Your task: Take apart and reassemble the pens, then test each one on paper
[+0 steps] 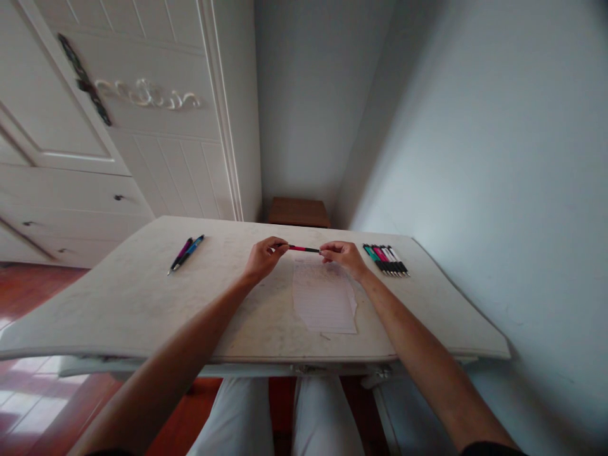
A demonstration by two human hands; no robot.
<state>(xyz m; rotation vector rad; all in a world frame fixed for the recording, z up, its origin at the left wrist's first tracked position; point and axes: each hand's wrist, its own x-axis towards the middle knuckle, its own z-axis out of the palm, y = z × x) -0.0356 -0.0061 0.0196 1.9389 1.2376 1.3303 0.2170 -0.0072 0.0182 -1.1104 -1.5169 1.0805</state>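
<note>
A pink and black pen (pixel 304 249) is stretched level between my two hands, just above the far end of a sheet of paper. My left hand (pixel 265 256) pinches one end of it, and my right hand (pixel 342 254) pinches the other end. The lined paper (pixel 325 304) has a torn edge and some writing near its top; it lies on the white table (pixel 228 329). To the right of my right hand, several pens (pixel 386 259) in green, pink and white lie side by side in a row.
On the table's left side lie a purple pen (pixel 180 252) and a blue pen (pixel 189 253), close together. A white cabinet (pixel 175 126) stands at the left, and a pale wall (pixel 498 158) runs along the right. Behind the table is a brown wooden piece (pixel 298 211).
</note>
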